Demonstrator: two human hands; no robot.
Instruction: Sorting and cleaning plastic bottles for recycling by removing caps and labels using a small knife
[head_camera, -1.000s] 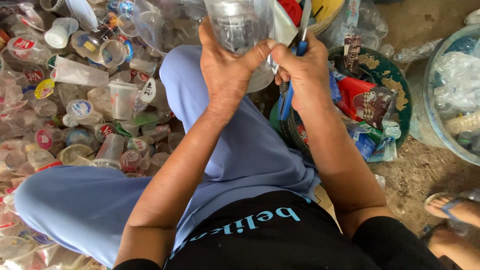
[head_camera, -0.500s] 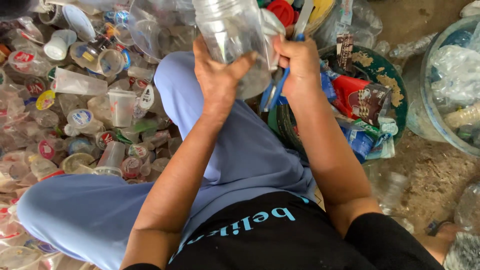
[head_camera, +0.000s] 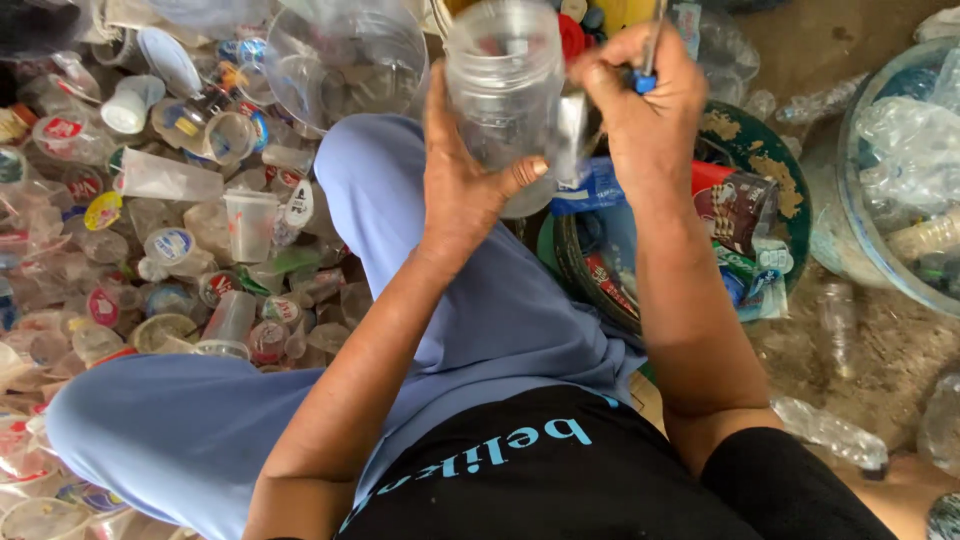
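My left hand (head_camera: 468, 172) grips a clear plastic jar (head_camera: 507, 88) from the side, its open mouth turned toward me. My right hand (head_camera: 640, 95) holds a thin blue-handled tool (head_camera: 648, 55) and pinches a strip of clear label film (head_camera: 570, 135) at the jar's right side. Both hands are raised above my knee in light blue trousers (head_camera: 400, 230). The tool's tip is hidden behind my fingers.
A heap of clear plastic cups (head_camera: 170, 230) covers the ground at left. A dark green basin (head_camera: 760, 160) with wrappers sits under my right forearm. A pale blue tub (head_camera: 880, 250) of clear bottles stands at right, and loose bottles (head_camera: 835, 320) lie on the dirt.
The jar has been tilted and drawn closer, its mouth now facing me. My right hand has moved up to the jar's right side with the tool, pulling at the label film.
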